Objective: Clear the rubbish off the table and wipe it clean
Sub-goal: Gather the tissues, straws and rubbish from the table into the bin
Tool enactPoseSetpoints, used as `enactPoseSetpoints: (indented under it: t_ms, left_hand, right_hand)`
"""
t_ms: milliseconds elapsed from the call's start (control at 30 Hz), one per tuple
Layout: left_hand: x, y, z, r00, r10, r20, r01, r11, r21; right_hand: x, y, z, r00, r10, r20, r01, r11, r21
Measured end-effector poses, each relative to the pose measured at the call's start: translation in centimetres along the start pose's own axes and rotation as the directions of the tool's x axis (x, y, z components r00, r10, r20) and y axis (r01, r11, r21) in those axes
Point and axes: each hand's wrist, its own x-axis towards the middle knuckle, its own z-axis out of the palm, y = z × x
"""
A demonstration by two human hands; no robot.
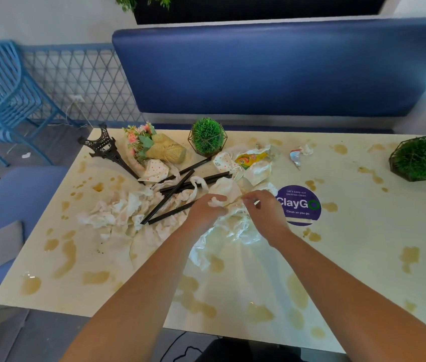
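Left hand (205, 210) and right hand (261, 209) pinch crumpled tissue (235, 223); black straws (178, 197) just left of the grip may roll off if dragged.

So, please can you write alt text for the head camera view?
Two hands, left hand and right hand, gather crumpled tissues in the middle of a cream table covered in brown spill stains. Black straws, wrappers and small decorations lie behind the hands.

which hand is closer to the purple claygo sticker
Right. The right hand is just beside the purple ClayGo sticker, nearly at its near-left edge. The left hand is farther left, in the crumpled tissues.
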Motion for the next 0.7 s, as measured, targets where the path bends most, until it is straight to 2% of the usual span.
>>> enactPoseSetpoints:
  t_ms: [167, 267, 400, 467, 533, 633, 700]
  left_hand:
    - [0.5, 0.7, 0.7, 0.981, 0.187, 0.04, -0.191, 0.947, 0.258]
    - [0.4, 1.8, 1.0, 0.97, 0.242, -0.012, -0.231, 0.942, 0.242]
    - [0.9, 3.5, 1.2, 0.961, 0.274, -0.038, -0.257, 0.936, 0.242]
    - [0.7, 4.8, 1.6, 0.973, 0.226, -0.041, -0.217, 0.963, 0.161]
    - [0.5, 6.0, 2.4, 0.981, 0.196, 0.004, -0.196, 0.981, -0.005]
    - [0.0, 8.2, 4.6, 0.978, 0.188, 0.086, -0.173, 0.973, -0.151]
    - [-0.2, 9.3, 6.5, 0.98, 0.163, 0.115, -0.139, 0.972, -0.189]
  right_hand:
    - [1.0, -2.3, -1.4, 0.996, 0.043, -0.077, -0.025, 0.975, 0.223]
    - [1.6, -3.0, -2.4, 0.989, 0.059, -0.136, -0.007, 0.935, 0.353]
    - [1.9, -3.0, -4.5, 0.965, 0.07, -0.252, 0.036, 0.919, 0.393]
    - [2.0, -2.6, -5.2, 0.965, 0.069, -0.252, 0.024, 0.937, 0.348]
    - [1.6, -2.5, -5.6, 0.977, 0.074, -0.2, -0.007, 0.948, 0.319]
    - [0.5, -2.0, -6.5, 0.99, 0.094, -0.103, -0.045, 0.916, 0.398]
    - [-0.2, -1.4, -7.3, 0.994, 0.098, -0.055, -0.067, 0.911, 0.406]
